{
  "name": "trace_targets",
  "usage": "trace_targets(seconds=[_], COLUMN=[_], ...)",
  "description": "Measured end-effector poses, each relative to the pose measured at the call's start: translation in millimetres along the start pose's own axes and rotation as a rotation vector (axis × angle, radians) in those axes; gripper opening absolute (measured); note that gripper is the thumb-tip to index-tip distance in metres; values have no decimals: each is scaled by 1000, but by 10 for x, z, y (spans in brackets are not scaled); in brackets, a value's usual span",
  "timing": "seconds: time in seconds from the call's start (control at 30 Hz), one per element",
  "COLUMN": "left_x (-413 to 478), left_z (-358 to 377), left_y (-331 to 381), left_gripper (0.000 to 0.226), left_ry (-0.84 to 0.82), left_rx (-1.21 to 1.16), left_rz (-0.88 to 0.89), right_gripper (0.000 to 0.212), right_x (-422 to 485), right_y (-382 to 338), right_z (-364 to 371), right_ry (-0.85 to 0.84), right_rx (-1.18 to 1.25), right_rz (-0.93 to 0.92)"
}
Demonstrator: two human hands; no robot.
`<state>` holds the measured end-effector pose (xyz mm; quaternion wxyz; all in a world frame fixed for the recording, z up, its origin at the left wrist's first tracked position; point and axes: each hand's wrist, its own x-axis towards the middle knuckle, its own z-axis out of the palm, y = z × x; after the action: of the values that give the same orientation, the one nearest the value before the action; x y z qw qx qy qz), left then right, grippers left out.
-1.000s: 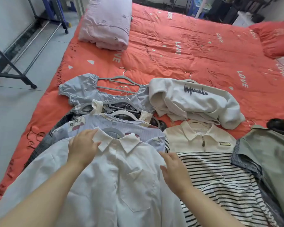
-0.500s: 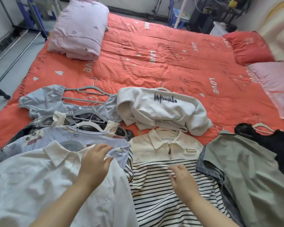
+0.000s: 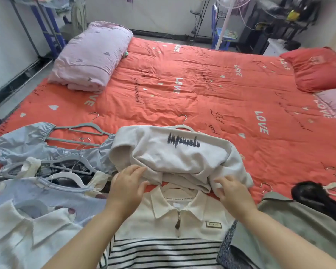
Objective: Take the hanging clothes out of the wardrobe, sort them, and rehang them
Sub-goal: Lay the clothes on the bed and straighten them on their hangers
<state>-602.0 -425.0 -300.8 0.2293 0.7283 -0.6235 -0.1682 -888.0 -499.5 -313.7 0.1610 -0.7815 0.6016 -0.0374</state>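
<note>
Both: left hand [image 3: 127, 186], right hand [image 3: 233, 193] | fingers [image 3: 139, 168] touching sweatshirt's [image 3: 175, 154] near edge

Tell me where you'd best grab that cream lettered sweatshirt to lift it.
Probably by its hanger, just under the hook sticking out at the far edge, reaching from above. The sweatshirt lies bunched and folded over at the near side, so gripping fabric there would likely drag it loose.
</note>
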Motion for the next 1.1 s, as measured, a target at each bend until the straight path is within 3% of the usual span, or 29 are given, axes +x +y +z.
trace_targets(seconds=[0.23,0.5,0.67,0.83,0.97,1.1], left_x=[1020,1837,1805,1824,1826,1840], left_z=[733,1815,2368,2516,2592,2630], left_y=[-247,-723,-995,-1119,-1189,-1229], left_gripper=[60,72,101,72,68,68], left_ry=[-4,-87,-45,-123,-30,13], left_rx=[158,351,378,275,233,224], left_rz=[15,-122,-93,-50,-24,-16], right_gripper=[33,33,33,38,39,31], right_x=[1062,2228,2868,3432,3685,3668], right_y=[174,467,506,407,283,254], right_z=[253,736,987,1182,1390,1484], right_ry=[8,122,173,135,-4,76], right_rx=[-51,-40,14,-62,-173,-237], right_rz=[-53,-29,16,39,171,210])
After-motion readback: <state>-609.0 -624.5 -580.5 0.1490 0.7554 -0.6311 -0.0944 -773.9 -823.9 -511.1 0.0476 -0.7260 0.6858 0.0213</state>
